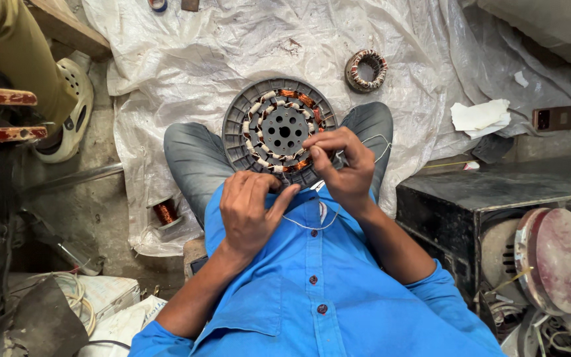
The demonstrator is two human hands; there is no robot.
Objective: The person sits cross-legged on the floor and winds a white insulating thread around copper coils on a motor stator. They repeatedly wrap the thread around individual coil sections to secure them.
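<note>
Fingers of the left hand (pixel 249 211) pinched the near rim of a round grey motor stator with copper and white windings (pixel 277 131), propped on the person's knees; the right hand (pixel 342 164) pinched a winding at its right edge.

Soft, even daylight fills the scene, bright without harshness, and it seems to fall from above and ahead. The white plastic sheet (pixel 246 46) is the brightest area, nearly washed out in its folds. Shadows are faint and diffuse; the darkest patches sit at the left edge and under the black metal box (pixel 490 198). The blue shirt (pixel 318 284) is vivid and well exposed. Focus is sharp at the centre, while the wide lens bends and stretches shapes toward the corners. No motion blur shows.
</note>
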